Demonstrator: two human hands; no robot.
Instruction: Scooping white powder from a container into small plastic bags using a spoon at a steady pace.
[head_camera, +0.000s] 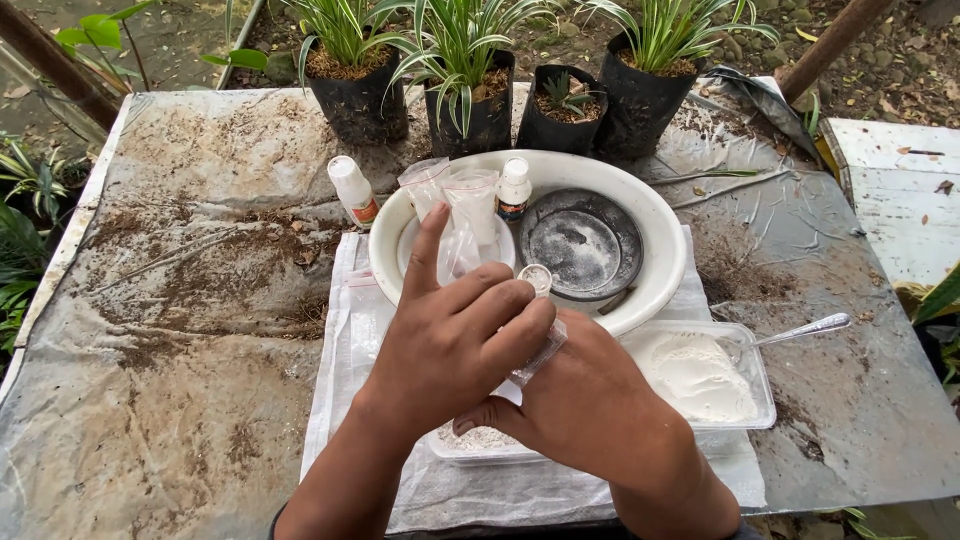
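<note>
A grey sheet (180, 330) dirtied with soil is spread over the table, and a white cloth (345, 330) is laid on it near the middle. At the left of the white basin (665, 260) a small white bottle with an orange band (352, 190) is stood on the sheet, just beside the basin rim. The left hand (450, 340) is seen above the near rim of the basin, with the forefinger stretched out and the other fingers bent around the top of a small clear vial (538, 330), which is gripped there. The vial is held tilted, between both hands and over the basin edge. Inside the basin two small clear bags (450, 195) are set upright, a second small white bottle (514, 187) is stood beside them, and a dark round dish (583, 243) is laid at the right part. The right hand (590, 400) is closed around the lower part of the vial, with the thumb underneath. Under this hand a clear plastic tray (755, 385) with white powder is placed, and a metal spoon (805, 328) is rested on its right corner. Behind the basin, four potted plants in black bags (490, 100) are lined up.
</note>
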